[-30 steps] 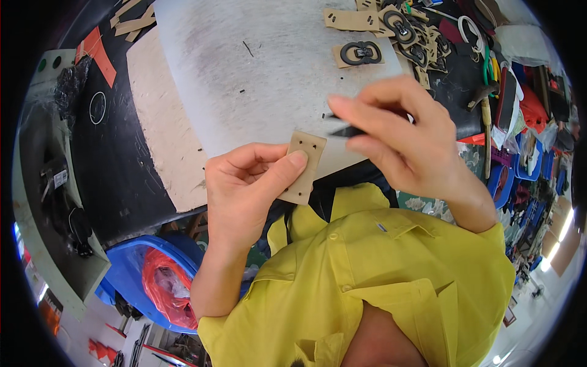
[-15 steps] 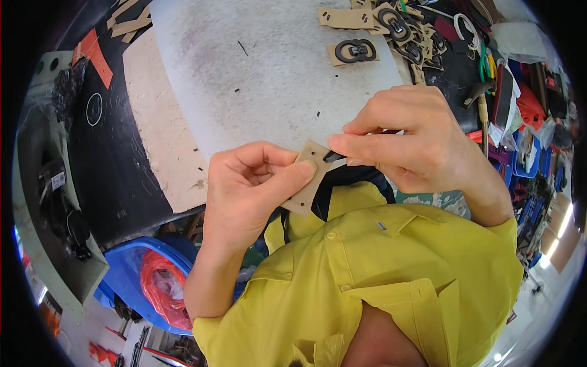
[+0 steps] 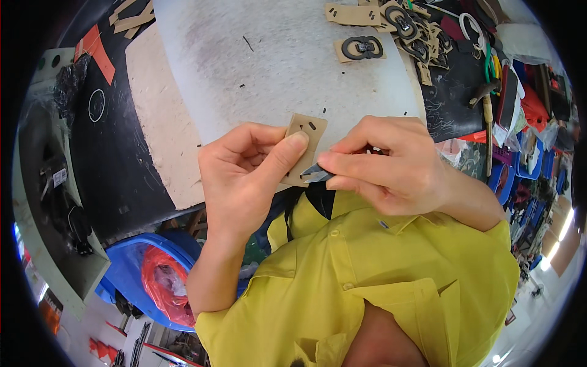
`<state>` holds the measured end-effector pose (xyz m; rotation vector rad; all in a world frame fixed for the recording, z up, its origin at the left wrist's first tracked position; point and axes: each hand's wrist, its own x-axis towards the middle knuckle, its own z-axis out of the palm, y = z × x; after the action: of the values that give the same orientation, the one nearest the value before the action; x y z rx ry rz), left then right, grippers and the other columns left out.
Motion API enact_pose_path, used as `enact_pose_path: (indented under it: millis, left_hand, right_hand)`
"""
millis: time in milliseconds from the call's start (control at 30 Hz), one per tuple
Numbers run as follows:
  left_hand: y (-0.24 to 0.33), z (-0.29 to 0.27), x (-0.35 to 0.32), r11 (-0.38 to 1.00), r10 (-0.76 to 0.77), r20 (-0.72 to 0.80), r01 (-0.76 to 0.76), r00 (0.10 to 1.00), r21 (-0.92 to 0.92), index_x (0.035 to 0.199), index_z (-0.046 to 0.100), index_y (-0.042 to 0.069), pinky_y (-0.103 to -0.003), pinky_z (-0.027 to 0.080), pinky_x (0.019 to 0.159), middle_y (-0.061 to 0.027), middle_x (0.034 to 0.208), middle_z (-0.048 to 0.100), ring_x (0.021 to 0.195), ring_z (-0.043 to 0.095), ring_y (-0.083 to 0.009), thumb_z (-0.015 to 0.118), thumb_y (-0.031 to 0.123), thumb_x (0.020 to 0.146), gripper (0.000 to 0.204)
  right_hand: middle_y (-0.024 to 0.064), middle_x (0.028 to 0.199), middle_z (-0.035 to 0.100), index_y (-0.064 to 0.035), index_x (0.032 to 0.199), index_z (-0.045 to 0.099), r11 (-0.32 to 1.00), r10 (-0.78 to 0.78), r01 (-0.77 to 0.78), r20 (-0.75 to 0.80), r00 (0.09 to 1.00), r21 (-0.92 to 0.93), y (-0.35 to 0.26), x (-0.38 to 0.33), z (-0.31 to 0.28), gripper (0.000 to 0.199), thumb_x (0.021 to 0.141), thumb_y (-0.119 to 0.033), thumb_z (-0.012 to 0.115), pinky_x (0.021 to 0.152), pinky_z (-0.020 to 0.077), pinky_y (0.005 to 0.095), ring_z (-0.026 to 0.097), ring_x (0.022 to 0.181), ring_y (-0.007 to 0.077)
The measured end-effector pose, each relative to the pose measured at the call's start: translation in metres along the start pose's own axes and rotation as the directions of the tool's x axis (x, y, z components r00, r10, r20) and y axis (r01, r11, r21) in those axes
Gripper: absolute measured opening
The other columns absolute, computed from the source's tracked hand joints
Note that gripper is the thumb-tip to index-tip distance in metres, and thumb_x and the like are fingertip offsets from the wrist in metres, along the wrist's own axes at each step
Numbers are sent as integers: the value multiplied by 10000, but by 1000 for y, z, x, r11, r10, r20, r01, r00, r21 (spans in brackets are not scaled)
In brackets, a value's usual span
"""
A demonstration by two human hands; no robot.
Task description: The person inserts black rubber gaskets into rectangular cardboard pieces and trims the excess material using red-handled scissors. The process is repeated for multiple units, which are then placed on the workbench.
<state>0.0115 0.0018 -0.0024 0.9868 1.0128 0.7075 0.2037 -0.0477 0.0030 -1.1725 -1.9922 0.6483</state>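
Observation:
My left hand (image 3: 244, 168) pinches a flat beige piece (image 3: 317, 131) between thumb and fingers, over the near edge of the work surface. The piece has small dark slots at its upper end and dark holes near its lower end. Closed round a small dark tool with pointed metal tips (image 3: 315, 175), my right hand (image 3: 391, 162) is just right of the piece. The tips are at the piece's lower end; whether they enter a hole cannot be made out. The tool's rear is mostly hidden in my fingers.
A black oval double-ring buckle on a beige piece (image 3: 361, 48) lies at the far right of the white sheet (image 3: 232, 85). Beyond it sits a pile of similar parts (image 3: 422, 43). A hammer (image 3: 487, 116) lies right; a blue bin (image 3: 131, 260) stands lower left.
The beige piece has turned in my left hand. My right hand has come lower, and the tool's tips have shifted from the piece's upper end to its lower end.

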Motion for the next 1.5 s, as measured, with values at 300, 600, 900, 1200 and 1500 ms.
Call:
enact_pose_path:
  millis: [300, 600, 900, 1200, 1500]
  left_hand:
    - [1, 11, -1, 999, 6, -17, -5, 1000, 54, 827, 636, -58, -199, 489, 576, -89, 743, 659, 647, 599, -71, 654, -5, 795, 65]
    - [-21, 28, -7, 904, 389, -190, -335, 901, 266, 820, 641, -35, -233, 487, 583, -80, 724, 653, 629, 606, -99, 664, 5, 771, 67]
    - [-33, 29, -1, 917, 232, -274, -304, 933, -259, 958, 605, -19, -289, 465, 778, -89, 1005, 618, 892, 578, -156, 605, 23, 846, 120]
    - [2, 1, -7, 992, -59, -18, 61, 998, 112, 991, 627, -93, -237, 523, 674, -119, 848, 658, 751, 641, -148, 610, 35, 844, 195]
    - [-3, 2, -6, 990, -136, -218, 122, 967, -76, 967, 624, -95, -243, 544, 596, -154, 833, 653, 683, 665, -222, 625, 58, 821, 212]
  right_hand:
    - [31, 708, 546, -67, 802, 653, 991, 116, -122, 94, 989, 52, -1, -1, -4, 149, 668, -82, 718, 442, 436, 298, 554, 525, 194]
    - [-2, 617, 581, -30, 849, 678, 409, 645, -858, 566, 513, 311, 5, 18, -19, 172, 743, -159, 719, 445, 412, 248, 532, 541, 77]
    - [26, 682, 592, 11, 968, 619, 602, 652, -563, 59, 756, 566, -5, 19, 16, 205, 792, -90, 654, 487, 436, 226, 536, 568, 54]
    - [121, 756, 582, -16, 1043, 582, 958, 284, -285, 117, 952, -3, 7, 15, -9, 280, 780, -93, 640, 580, 466, 351, 579, 664, 299]
    - [61, 760, 594, 9, 946, 641, 908, -180, 145, -55, 982, -393, 9, -3, -11, 299, 658, -65, 671, 422, 429, 265, 543, 549, 168]
